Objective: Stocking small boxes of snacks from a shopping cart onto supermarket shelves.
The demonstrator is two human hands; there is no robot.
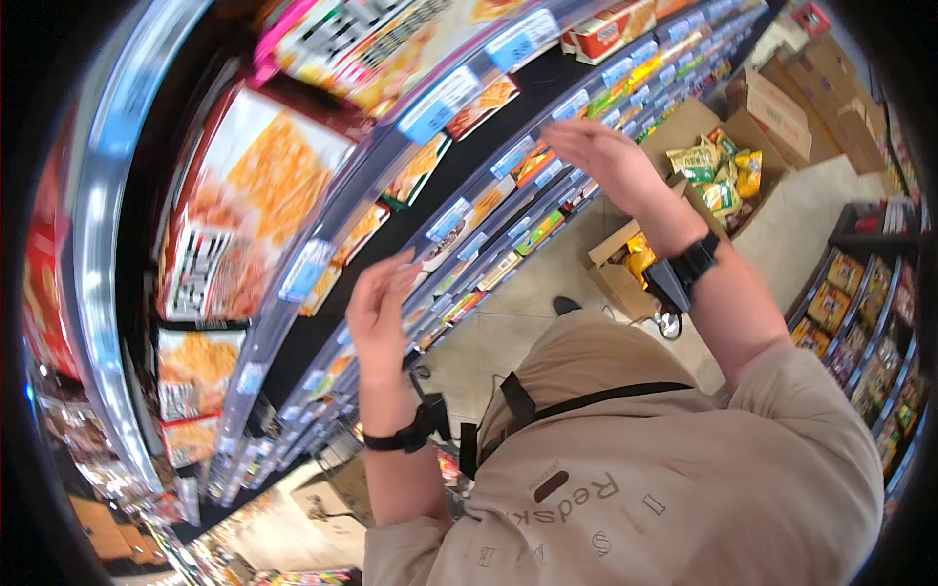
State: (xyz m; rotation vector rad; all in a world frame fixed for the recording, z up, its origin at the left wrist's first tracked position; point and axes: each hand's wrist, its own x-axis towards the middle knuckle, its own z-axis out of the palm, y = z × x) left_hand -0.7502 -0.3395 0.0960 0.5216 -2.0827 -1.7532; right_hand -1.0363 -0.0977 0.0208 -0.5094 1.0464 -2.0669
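My left hand (382,304) is raised in front of the shelf edge, fingers loosely bent, with nothing visible in it. Further right, my right hand (602,157) reaches over the lower shelf fronts with its fingers stretched out, and I see nothing held in it. Both hands are slightly blurred. Beyond them runs a dark shelf board (469,165), with small boxed snacks (418,170) along its back side. Higher up lies a large snack packet (256,205) with a picture of crackers. A pink and yellow packet (359,44) lies beside it.
Price-tag strips (440,102) line the shelf edges. An open cardboard box (762,168) of green and yellow bags stands on the floor at right, with a smaller box (619,278) near my foot. More cartons (828,80) stand behind. Another shelf (865,315) holds packets behind my right arm.
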